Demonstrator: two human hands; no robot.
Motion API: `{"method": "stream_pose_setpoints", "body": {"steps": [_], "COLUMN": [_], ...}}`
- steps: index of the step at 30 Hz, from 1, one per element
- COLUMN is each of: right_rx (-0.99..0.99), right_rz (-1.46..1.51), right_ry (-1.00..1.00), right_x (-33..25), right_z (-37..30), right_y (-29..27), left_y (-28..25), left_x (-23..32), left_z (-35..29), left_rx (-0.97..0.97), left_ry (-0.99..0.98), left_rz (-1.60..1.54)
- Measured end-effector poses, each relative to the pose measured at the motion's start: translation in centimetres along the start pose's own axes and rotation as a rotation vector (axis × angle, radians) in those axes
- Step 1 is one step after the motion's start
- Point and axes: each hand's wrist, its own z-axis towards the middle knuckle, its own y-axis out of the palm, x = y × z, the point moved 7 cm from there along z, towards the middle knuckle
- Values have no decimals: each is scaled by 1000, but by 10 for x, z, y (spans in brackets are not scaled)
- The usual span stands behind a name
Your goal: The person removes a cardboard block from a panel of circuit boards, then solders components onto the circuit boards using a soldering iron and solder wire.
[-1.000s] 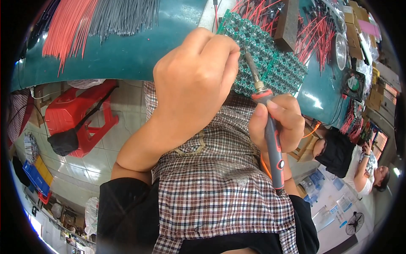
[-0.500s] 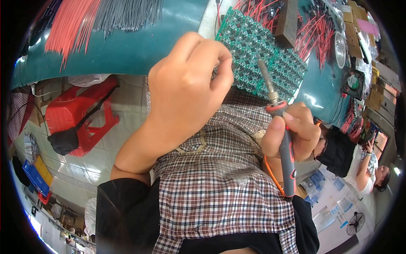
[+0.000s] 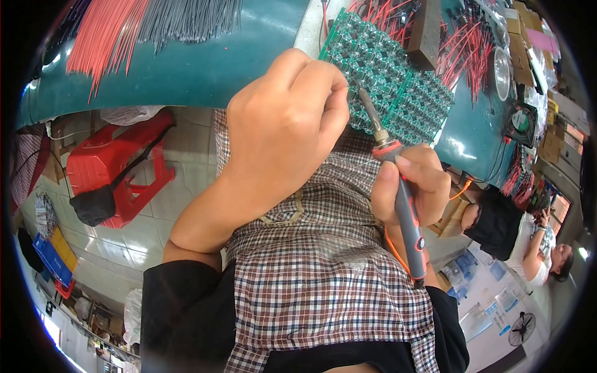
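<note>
My left hand [image 3: 283, 118] is closed in a pinch over the left side of a green circuit board panel [image 3: 373, 46] covered with rows of small parts. What its fingertips hold is hidden behind the fingers. A grey and red soldering iron [image 3: 408, 217] is gripped in my right hand [image 3: 429, 180] like a pen. Its metal tip points up and left over the panel, a short way right of my left fingertips. Whether the tip touches the board I cannot tell. An orange cord runs from the iron's lower end.
Bundles of red wires [image 3: 109, 37] and black wires [image 3: 186, 25] lie at the table's far left. A dark metal bar [image 3: 425, 37] rests by the panel's far edge, among more red wires [image 3: 469, 53]. A small fan [image 3: 519, 120] stands at right. A red stool [image 3: 112, 155] is on the floor.
The soldering iron and my right hand have moved left, bringing the tip nearer my left fingertips. My left hand has shifted slightly right, still pinched.
</note>
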Motion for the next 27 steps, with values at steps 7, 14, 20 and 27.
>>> {"method": "stream_pose_setpoints", "body": {"steps": [7, 14, 20, 27], "right_rx": [-1, -9, -8, 43], "right_rz": [-68, -82, -70, 13], "right_ry": [-41, -29, -4, -18], "right_x": [-5, -5, -3, -6], "right_z": [-4, -4, -4, -6], "right_y": [5, 7, 7, -9], "left_y": [0, 2, 2, -10], "left_x": [1, 0, 2, 0], "left_z": [1, 0, 1, -3], "left_rx": [-12, 7, 3, -27], "left_ry": [-5, 3, 56, -13], "left_rz": [-22, -33, -44, -73]}}
